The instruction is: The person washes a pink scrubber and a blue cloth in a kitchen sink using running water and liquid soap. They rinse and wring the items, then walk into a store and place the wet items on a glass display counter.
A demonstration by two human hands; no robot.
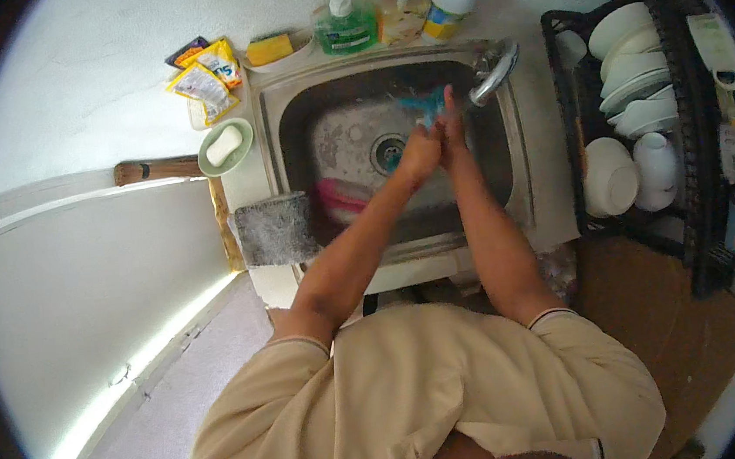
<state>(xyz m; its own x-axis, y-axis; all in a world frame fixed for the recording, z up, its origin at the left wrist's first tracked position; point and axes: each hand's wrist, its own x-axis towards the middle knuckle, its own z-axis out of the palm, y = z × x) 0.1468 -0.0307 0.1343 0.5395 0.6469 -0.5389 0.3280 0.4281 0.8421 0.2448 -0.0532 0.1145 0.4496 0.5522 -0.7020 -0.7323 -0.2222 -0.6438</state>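
My left hand (422,150) and my right hand (453,127) are close together over the right half of the steel sink (506,209), just left of the chrome tap (494,77). Between them is a blue, stringy thing (426,104), blurred and spread out past the fingers; its kind does not show. The left hand's fingers are curled in against the right. My right hand is closed round the blue thing, thumb pointing up. Below and left of them is the drain (389,151), with a bit of blue-green beside it. A pink object (343,197) lies at the sink's lower left, partly blurred.
Behind the sink stand a green soap bottle (345,29), a pump bottle (403,8), a white bottle (451,2) and a yellow sponge (269,49). At left are sachets (206,82), a soap dish (225,147) and a dark grey cloth (276,230). A black dish rack (681,115) stands right.
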